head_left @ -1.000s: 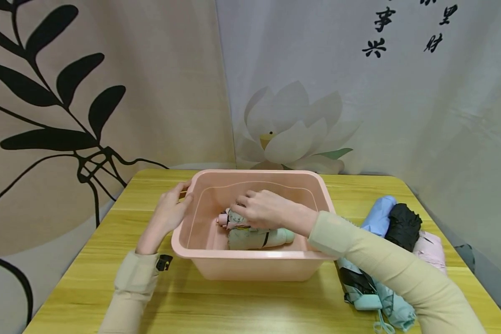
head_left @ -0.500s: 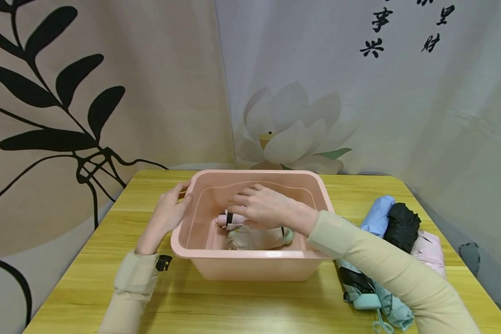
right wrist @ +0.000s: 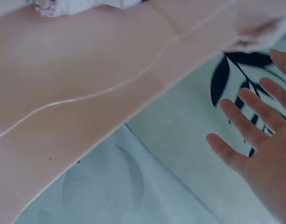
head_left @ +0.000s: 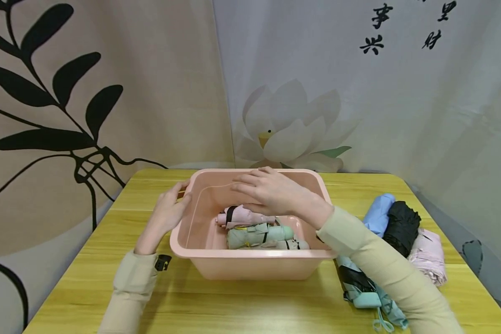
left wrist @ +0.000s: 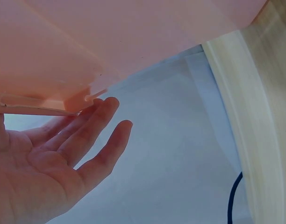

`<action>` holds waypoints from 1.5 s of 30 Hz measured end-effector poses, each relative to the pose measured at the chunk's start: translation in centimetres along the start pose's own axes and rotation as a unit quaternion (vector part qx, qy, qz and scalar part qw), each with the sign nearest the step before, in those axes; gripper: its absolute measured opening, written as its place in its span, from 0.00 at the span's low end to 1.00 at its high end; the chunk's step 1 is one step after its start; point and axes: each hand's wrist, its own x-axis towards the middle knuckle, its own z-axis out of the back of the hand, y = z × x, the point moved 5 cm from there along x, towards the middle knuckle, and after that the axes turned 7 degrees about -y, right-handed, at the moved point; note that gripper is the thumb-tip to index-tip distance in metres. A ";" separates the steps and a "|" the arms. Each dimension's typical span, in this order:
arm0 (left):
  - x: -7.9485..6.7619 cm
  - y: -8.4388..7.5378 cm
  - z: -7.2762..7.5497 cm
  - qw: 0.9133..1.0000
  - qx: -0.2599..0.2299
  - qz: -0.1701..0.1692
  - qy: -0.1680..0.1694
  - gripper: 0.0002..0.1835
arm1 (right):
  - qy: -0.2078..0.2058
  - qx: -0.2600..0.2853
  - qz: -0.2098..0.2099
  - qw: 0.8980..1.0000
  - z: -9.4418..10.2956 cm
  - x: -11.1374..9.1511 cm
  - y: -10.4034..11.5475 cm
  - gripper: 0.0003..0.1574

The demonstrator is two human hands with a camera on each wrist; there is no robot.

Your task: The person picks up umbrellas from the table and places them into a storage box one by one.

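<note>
A pink plastic tub [head_left: 250, 268] stands on the wooden table. Inside lie a pink folded umbrella [head_left: 246, 216] with a black band, a pale green folded umbrella [head_left: 254, 235] with a mint handle, and a whitish folded umbrella [head_left: 290, 245] partly hidden by the front rim. My left hand [head_left: 171, 211] holds the tub's left rim; in the left wrist view its fingers [left wrist: 101, 126] reach beneath the rim, the thumb mostly hidden. My right hand [head_left: 271, 192] hovers over the tub's back half, fingers spread and holding nothing, as the right wrist view confirms.
Right of the tub lie more folded umbrellas: a blue one [head_left: 379, 214], a black one [head_left: 402, 227], a light pink one [head_left: 429, 257] and teal ones [head_left: 367, 300] partly under my right sleeve. A printed curtain [head_left: 171, 93] hangs behind the table [head_left: 242, 306].
My right hand has let go of the whitish umbrella at the tub's front and risen toward the back, fingers spreading. The left hand stays at the rim.
</note>
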 end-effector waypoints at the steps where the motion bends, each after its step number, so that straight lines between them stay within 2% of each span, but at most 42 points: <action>1: 0.0 0.0 0.0 1.000 0.000 0.001 0.001 0.27 | -0.005 0.005 -0.011 1.000 0.3 -0.1 -0.2 0.29; 5: 0.1 0.1 0.0 1.000 0.001 0.001 0.000 0.27 | -0.039 0.030 -0.040 0.998 1.8 -0.6 -1.0 0.29; 11: 0.1 0.1 0.0 1.000 0.000 -0.002 -0.002 0.26 | -0.090 0.045 -0.054 0.993 4.4 -1.5 -1.8 0.27; 22: -0.1 0.2 0.0 1.000 -0.001 0.007 0.006 0.27 | -0.091 0.037 -0.144 0.985 6.6 -4.8 -3.5 0.29; 26: 0.0 0.2 0.1 1.000 -0.001 0.008 0.007 0.27 | -0.102 0.029 -0.195 0.975 6.7 -6.9 -4.1 0.28; 34: -0.1 0.0 0.1 1.000 -0.004 0.008 0.008 0.27 | -0.128 -0.004 -0.293 0.947 6.6 -11.6 -4.5 0.29; 40: 0.0 0.1 0.0 1.000 -0.003 0.005 0.006 0.27 | -0.095 -0.020 -0.362 0.927 5.5 -15.1 -4.6 0.29; 45: 0.0 0.1 0.1 1.000 -0.003 0.006 0.006 0.27 | -0.051 -0.025 -0.392 0.918 3.6 -17.7 -4.7 0.29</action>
